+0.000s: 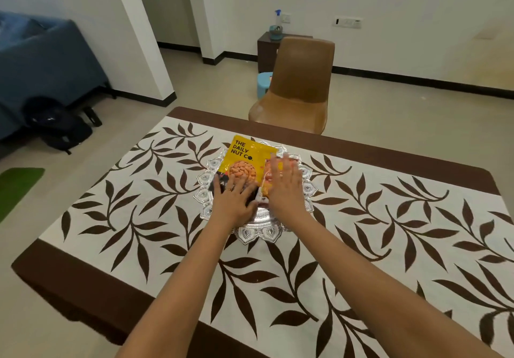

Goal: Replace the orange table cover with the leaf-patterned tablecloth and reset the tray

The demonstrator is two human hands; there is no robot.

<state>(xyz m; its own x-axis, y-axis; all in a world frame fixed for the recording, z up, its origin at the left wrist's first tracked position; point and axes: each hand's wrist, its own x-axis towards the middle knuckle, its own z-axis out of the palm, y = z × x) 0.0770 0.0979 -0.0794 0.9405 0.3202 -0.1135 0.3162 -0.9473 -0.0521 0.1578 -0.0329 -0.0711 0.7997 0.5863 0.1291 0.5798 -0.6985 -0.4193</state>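
Note:
The white tablecloth (pixel 361 218) with brown leaves and a brown border covers the whole table. A silver ornate tray (pixel 260 232) sits at its middle. On the tray lie a yellow nut packet (pixel 244 157) and an orange snack packet (pixel 267 179) beside it. My left hand (pixel 235 202) rests flat on the lower part of the yellow packet, fingers spread, a ring on one finger. Over the orange packet my right hand (pixel 286 188) is flat with its fingers together, slightly blurred. Neither hand grips anything. No orange cover is in view.
A brown chair (pixel 297 85) stands at the table's far side. Behind it are a dark cabinet (pixel 267 48) with a spray bottle (pixel 276 28) and a blue stool (pixel 262 83). At left are a blue sofa (pixel 41 62), a black bag (pixel 61 129) and a green mat (pixel 14 188).

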